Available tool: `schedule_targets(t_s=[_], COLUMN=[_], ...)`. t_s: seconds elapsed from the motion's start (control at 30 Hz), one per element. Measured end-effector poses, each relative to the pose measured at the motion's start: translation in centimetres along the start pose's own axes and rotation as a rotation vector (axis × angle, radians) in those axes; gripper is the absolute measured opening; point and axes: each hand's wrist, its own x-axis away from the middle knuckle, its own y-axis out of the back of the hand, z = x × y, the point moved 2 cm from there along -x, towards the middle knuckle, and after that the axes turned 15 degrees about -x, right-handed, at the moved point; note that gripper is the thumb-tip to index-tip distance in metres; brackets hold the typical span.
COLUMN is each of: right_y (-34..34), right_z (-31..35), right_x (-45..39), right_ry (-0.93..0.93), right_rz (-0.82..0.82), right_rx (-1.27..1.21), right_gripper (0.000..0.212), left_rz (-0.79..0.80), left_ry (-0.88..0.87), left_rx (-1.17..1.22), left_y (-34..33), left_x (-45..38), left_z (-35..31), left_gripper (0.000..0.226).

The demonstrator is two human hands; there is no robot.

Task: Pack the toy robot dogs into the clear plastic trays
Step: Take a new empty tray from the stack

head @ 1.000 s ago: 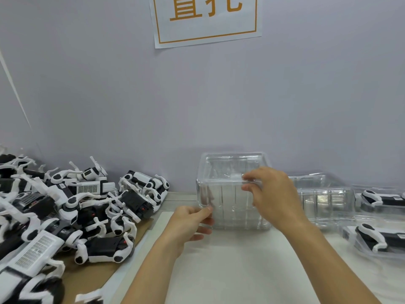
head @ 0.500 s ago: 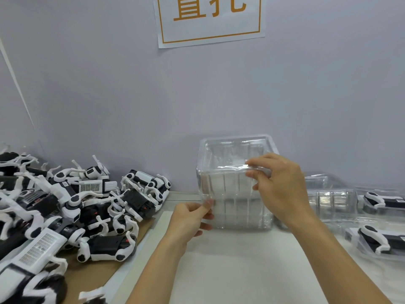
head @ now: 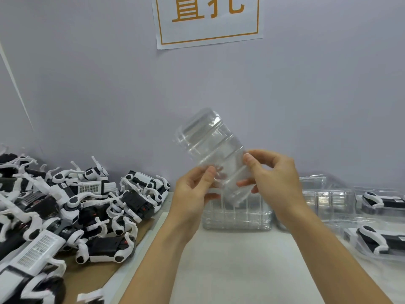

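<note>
A clear plastic tray [head: 211,145] is held tilted in the air above the table [head: 241,270], its far end leaning up to the left. The left hand [head: 192,191] has its grip pinched on the tray's near left edge; the right hand [head: 274,181] grips the near right edge, thumb on top. Just below sits a stack of clear trays [head: 236,216]. Right of it lie more trays [head: 326,198], two holding packed dogs [head: 377,240]. On the left, a heap of black-and-white toy robot dogs [head: 72,207] lies on brown cardboard [head: 92,273]. On the far wall hangs a white sign [head: 208,18] with orange Chinese characters, cut off at the top.
</note>
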Motion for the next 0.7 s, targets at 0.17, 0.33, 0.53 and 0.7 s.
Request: schedule_targets(t_s=[0.17, 0.33, 0.53, 0.7], right_y=[-0.3, -0.1, 0.5, 0.7], right_z=[-0.3, -0.1, 0.1, 0.2], right_x=[0.5, 0.5, 0.1, 0.0], right_ry=[-0.072, -0.049, -0.017, -0.033], right_rz=[0.134, 0.257, 0.230, 0.223], right_rx=[0.085, 0.252, 0.229, 0.192], right_gripper=[0.004, 0.003, 0.008, 0.008], left_rz=[-0.084, -0.105, -0.041, -0.025], left_ry=[-0.039, -0.093, -0.146, -0.115], left_rx=[-0.103, -0.167, -0.246, -0.186], left_y=[0.0, 0.6, 0.6, 0.6], left_x=[-0.1, -0.1, 0.0, 0.1], left_z=[-1.0, -1.6, -2.1, -2.1], left_gripper=[0.020, 0.020, 0.024, 0.027])
